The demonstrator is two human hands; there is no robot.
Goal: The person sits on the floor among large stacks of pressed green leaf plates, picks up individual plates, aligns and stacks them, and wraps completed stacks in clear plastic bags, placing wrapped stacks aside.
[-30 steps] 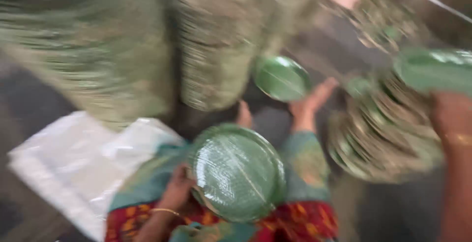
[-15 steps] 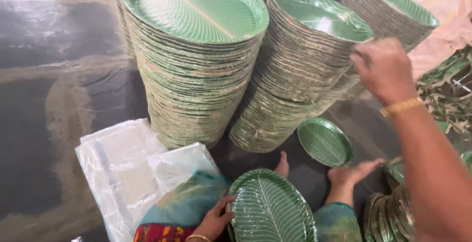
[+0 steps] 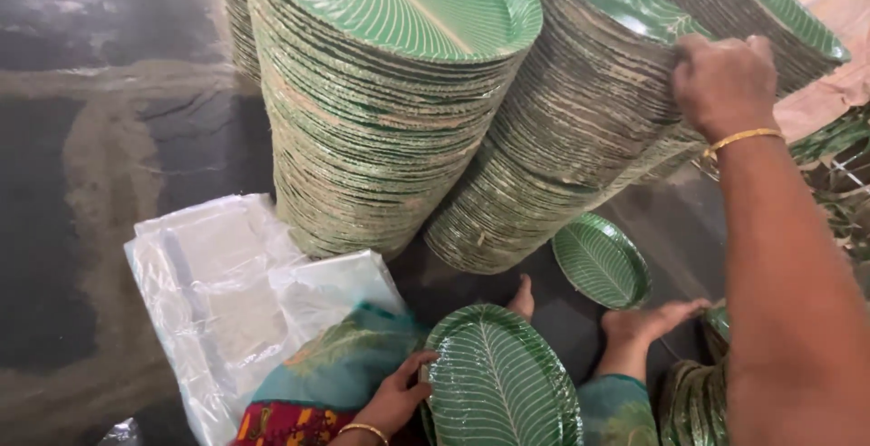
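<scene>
At the top right, the right hand (image 3: 722,83) is closing its fingers over the rim of a leaning stack of green leaf-patterned plates (image 3: 580,129). Just left of that grip, a taller stack (image 3: 381,101) is standing upright. Well below it, the left hand (image 3: 395,401) is holding a single green plate (image 3: 503,382) by its edge, clear plastic bags (image 3: 227,292) lying further left.

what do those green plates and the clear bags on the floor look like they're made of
Plates: likely pressed paperboard, glossy green printed leaf-vein face, tan fibrous edges showing in the stacks. Bags: thin clear plastic film, judging by shine, translucency and wrinkles.
</scene>
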